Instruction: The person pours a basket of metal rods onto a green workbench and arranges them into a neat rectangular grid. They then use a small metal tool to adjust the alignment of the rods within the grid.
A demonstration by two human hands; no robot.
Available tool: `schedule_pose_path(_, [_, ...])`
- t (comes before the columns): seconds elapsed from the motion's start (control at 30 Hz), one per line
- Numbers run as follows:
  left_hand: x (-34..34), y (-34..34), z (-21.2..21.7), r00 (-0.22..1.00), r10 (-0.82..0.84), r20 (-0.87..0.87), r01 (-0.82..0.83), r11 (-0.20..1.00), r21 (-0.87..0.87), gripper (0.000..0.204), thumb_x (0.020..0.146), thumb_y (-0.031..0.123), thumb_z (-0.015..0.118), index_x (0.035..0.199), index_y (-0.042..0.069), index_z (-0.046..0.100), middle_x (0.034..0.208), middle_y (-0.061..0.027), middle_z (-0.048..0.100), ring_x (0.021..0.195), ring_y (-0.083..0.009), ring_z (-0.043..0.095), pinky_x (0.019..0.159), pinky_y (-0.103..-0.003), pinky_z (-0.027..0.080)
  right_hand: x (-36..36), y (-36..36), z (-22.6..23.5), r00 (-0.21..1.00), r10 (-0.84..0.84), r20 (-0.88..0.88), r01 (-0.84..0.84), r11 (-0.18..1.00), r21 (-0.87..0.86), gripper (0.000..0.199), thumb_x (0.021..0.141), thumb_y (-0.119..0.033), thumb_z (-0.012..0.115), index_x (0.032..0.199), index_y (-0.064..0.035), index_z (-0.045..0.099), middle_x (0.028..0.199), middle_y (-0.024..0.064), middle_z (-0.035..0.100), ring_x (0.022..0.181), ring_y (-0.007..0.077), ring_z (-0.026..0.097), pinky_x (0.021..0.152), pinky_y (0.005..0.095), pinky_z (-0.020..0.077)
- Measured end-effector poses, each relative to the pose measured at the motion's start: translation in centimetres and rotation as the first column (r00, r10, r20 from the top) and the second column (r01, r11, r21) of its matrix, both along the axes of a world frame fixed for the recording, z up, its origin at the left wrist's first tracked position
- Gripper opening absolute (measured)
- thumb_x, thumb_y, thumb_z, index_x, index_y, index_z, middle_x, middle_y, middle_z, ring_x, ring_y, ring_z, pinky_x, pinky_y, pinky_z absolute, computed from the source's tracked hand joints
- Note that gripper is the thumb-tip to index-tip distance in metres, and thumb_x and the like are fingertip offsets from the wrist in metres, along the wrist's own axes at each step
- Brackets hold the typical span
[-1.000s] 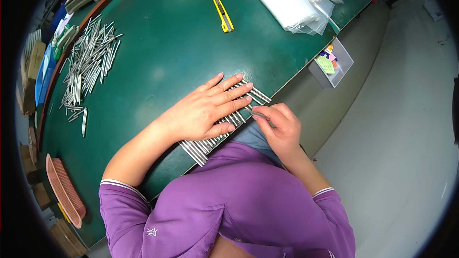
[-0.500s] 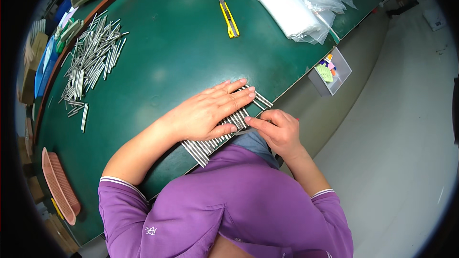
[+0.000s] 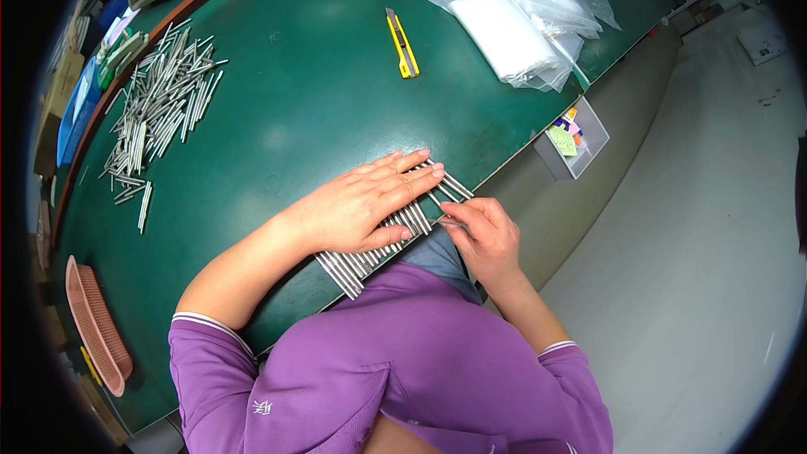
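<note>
A row of slim metal rods (image 3: 340,276) lies side by side along the near edge of the green table. Across them my left hand (image 3: 361,206) rests flat, palm down with fingers stretched out, hiding the middle of the row. At the row's right end, a few rods (image 3: 454,187) stand apart from the others, past a small gap. My right hand (image 3: 487,240) is at the table edge beside that gap, thumb and forefinger pinched at the end of a metal rod; its fingertips partly cover it.
A loose heap of metal rods (image 3: 160,101) lies at the far left, above a pink basket (image 3: 99,328). A yellow utility knife (image 3: 403,44) and clear plastic bags (image 3: 513,34) lie farther back. A grey bin (image 3: 588,139) stands below the right edge.
My right hand has drawn slightly left and its fingers have closed into a pinch at the rod ends. My left hand stays flat on the row. The view has shifted slightly.
</note>
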State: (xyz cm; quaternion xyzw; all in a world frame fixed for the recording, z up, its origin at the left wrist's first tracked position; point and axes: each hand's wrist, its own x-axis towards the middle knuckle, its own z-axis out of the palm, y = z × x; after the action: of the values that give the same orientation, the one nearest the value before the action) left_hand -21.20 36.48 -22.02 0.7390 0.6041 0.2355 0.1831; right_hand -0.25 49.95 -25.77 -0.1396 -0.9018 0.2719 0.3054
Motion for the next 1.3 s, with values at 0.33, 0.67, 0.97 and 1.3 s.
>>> schedule_pose_path(0.33, [-0.4,-0.3,-0.4,0.992,0.011,0.126,-0.014,1.0,0.02,0.087,0.087,0.025,0.071,0.157,0.003,0.023,0.159,-0.0195,0.034,0.15,-0.0342,0.029,0.124,-0.049,0.023,0.2,2.1,5.6,0.994,-0.105,0.019,0.106,0.981,-0.161,0.017,0.083,-0.009,0.077,0.097,-0.0056,0.069,0.091,0.008,0.07,0.081,0.025,0.068,0.069,0.034,0.0537])
schedule_pose_path(0.67, [-1.0,-0.3,-0.4,0.893,0.089,0.441,-0.078,0.996,-0.044,0.104,0.085,0.006,0.065,0.159,0.004,-0.009,0.157,-0.0298,0.03,0.145,-0.0389,0.037,0.12,-0.043,0.03,-7.9,2.8,5.4,0.969,0.232,0.082,-0.227,0.972,-0.064,0.019,0.084,-0.02,0.076,0.098,-0.0078,0.069,0.09,0.0065,0.071,0.085,0.0278,0.068,0.076,0.0401,0.0534])
schedule_pose_path(0.97, [-1.2,0.1,-2.2,0.862,0.016,0.506,-0.077,0.992,0.1,0.094,0.087,0.001,0.059,0.161,0.01,0.001,0.162,-0.0246,0.025,0.146,-0.0356,0.037,0.121,-0.047,0.027,-6.2,2.8,4.4,0.997,0.041,0.072,-0.032,0.992,-0.122,0.023,0.083,-0.018,0.077,0.102,-0.0065,0.069,0.1,0.0088,0.065,0.086,0.0238,0.068,0.072,0.0362,0.0546])
schedule_pose_path(1.3, [-0.1,0.4,-0.5,0.996,0.021,0.085,-0.028,0.996,0.083,0.037,0.093,0.02,0.065,0.128,0.01,0.065,0.157,-0.0155,0.039,0.146,-0.0353,0.035,0.12,-0.053,0.027,3.3,1.1,3.5,0.98,0.067,0.185,0.115,0.568,-0.815,0.023,0.105,-0.014,0.049,0.115,-0.0012,0.066,0.078,-0.0019,0.055,0.074,0.0065,0.053,0.069,0.0234,0.044])
